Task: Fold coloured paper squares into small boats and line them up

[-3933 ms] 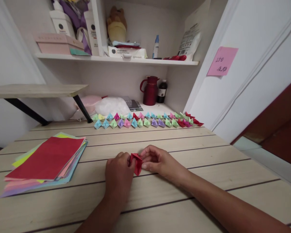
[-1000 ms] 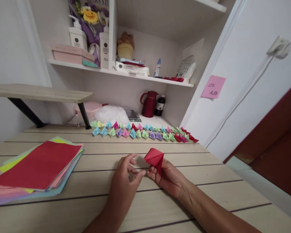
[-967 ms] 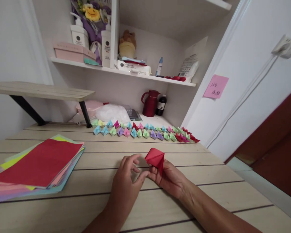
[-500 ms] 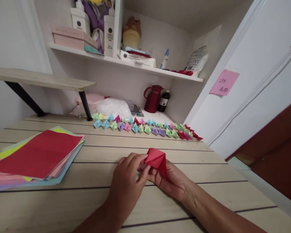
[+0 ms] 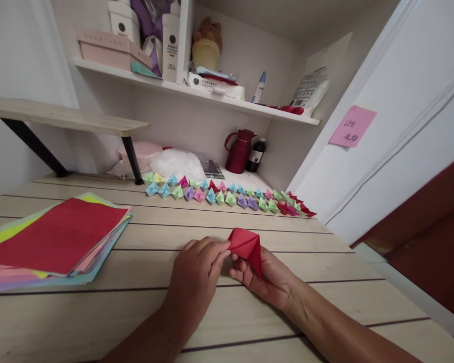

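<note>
A piece of red folded paper (image 5: 245, 244) is held up above the table between both hands, with creases across it and one point hanging down on the right. My left hand (image 5: 199, 267) pinches its left corner between thumb and fingertips. From below and the right, my right hand (image 5: 267, 280) grips the same paper, its fingers curled behind and under it; part of that grip is hidden by the paper. Beyond the hands stand two rows of small folded paper boats (image 5: 219, 198) in many colours.
On the left lies a stack of coloured paper sheets (image 5: 60, 237), red on top. A raised wooden shelf (image 5: 68, 121) on black legs stands behind it. Farther back are a dark red jug (image 5: 240, 151), a dark bottle (image 5: 256, 155) and a white plastic bag (image 5: 177, 165).
My left thumb has closed in towards the fingers at the paper's left corner. The red paper has tilted slightly, and the camera view has shifted a little.
</note>
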Available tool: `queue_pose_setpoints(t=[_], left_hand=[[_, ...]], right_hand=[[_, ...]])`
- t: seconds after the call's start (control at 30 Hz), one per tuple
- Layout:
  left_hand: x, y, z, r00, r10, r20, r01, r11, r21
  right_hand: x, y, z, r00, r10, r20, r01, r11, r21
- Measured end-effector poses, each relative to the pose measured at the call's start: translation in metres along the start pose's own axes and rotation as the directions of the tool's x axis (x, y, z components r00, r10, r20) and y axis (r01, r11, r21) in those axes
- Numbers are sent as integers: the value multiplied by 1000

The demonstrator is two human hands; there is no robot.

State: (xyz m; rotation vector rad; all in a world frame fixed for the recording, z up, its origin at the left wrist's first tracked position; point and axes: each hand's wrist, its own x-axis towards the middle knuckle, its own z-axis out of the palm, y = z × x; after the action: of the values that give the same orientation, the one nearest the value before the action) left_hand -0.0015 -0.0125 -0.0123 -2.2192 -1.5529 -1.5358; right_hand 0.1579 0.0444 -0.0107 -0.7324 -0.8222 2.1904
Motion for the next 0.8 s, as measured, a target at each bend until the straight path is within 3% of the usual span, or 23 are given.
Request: queue_pose_setpoints(t=[0.13, 0.23, 0.37, 0.47, 0.53, 0.63, 0.7, 0.8], left_hand=[[1, -1, 0, 999, -28, 28, 29, 999, -38], [1, -3, -1, 986, -157, 61, 164, 978, -131], [4, -6, -4, 906, -417, 78, 419, 853, -311], [7, -10, -7, 845, -529, 73, 515, 772, -373], [8, -13, -6, 823, -563, 71, 546, 752, -369], [7, -15, -3, 824, -565, 41, 543, 768, -338], [6, -15, 1, 840, -543, 9, 515, 791, -330], [4, -15, 6, 863, -504, -7, 475, 817, -327]], right_hand=[[0, 0, 1, 1000, -3, -17, 4, 1000, 8], [-1, 0, 5, 999, -30, -25, 30, 1000, -8], [-3, 0, 13, 995, -100, -25, 97, 989, -113], [-3, -1, 15, 979, -200, -35, 177, 925, -335], [-3, -3, 12, 940, -342, -2, 270, 745, -610], [-2, -10, 3, 804, -565, 185, 349, 197, -916], [-3, -14, -2, 715, -625, 313, 314, -113, -943], [-4, -18, -7, 661, -611, 435, 226, -390, -893]])
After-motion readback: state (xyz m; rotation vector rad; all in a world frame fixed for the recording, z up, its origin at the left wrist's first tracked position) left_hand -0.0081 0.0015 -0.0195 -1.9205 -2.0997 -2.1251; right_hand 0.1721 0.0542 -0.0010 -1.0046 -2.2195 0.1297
